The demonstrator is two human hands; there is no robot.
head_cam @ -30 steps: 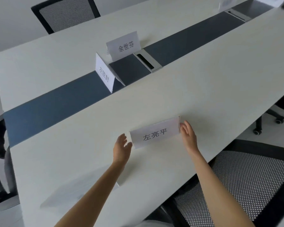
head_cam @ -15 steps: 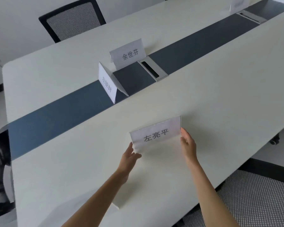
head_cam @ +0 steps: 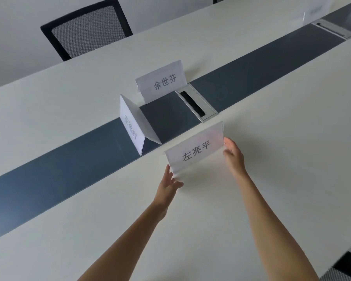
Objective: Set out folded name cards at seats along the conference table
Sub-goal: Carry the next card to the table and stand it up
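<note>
A white folded name card (head_cam: pixel 195 151) with dark printed characters stands on the white conference table (head_cam: pixel 282 169), close to the table's dark blue centre strip (head_cam: pixel 59 169). My left hand (head_cam: pixel 167 187) touches its lower left corner with the fingers stretched forward. My right hand (head_cam: pixel 233 157) holds its right edge. Two more folded cards stand on the strip beyond it: one faces me (head_cam: pixel 162 84), the other (head_cam: pixel 131 126) is turned sideways to the left.
A silver cable box (head_cam: pixel 197 106) sits in the strip just behind the held card. A black mesh chair (head_cam: pixel 85 29) stands at the table's far side. Another card (head_cam: pixel 316 9) and cable box (head_cam: pixel 332 30) are far right. A chair edge (head_cam: pixel 340 270) shows at lower right.
Both hands have slid the name card away from me across the table, from the near side up to the edge of the blue strip. The other two cards have not moved.
</note>
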